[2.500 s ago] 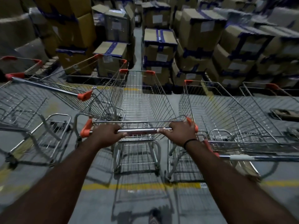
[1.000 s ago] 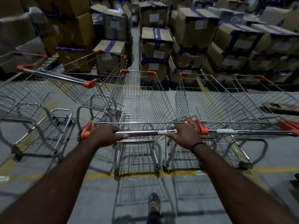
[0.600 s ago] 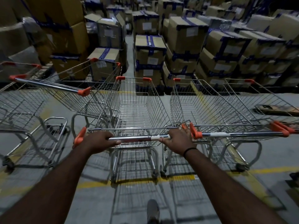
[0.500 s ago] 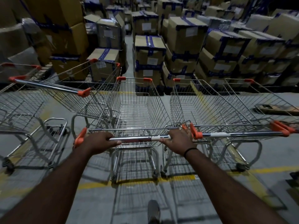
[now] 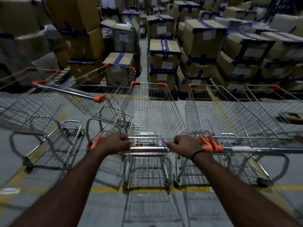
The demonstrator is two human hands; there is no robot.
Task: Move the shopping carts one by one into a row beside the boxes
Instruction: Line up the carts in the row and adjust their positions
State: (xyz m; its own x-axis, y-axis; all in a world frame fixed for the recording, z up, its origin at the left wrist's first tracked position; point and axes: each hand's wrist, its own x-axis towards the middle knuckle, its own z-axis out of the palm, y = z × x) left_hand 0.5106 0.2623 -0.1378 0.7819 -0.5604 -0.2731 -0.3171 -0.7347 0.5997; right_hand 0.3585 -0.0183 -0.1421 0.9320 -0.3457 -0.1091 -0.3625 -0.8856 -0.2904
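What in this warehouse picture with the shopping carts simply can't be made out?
All in the head view:
1. The box labels are too small and dim to read.
2. The rightmost cart is cut off by the right edge.
3. The flat dark object on the floor, behind cart wire and clipped by the edge, cannot be identified.
4. Parts of the handle lie hidden under the left hand and right hand gripping it.

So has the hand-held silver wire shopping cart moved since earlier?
Yes. The silver wire shopping cart rolled back toward the person, onto the yellow floor line.
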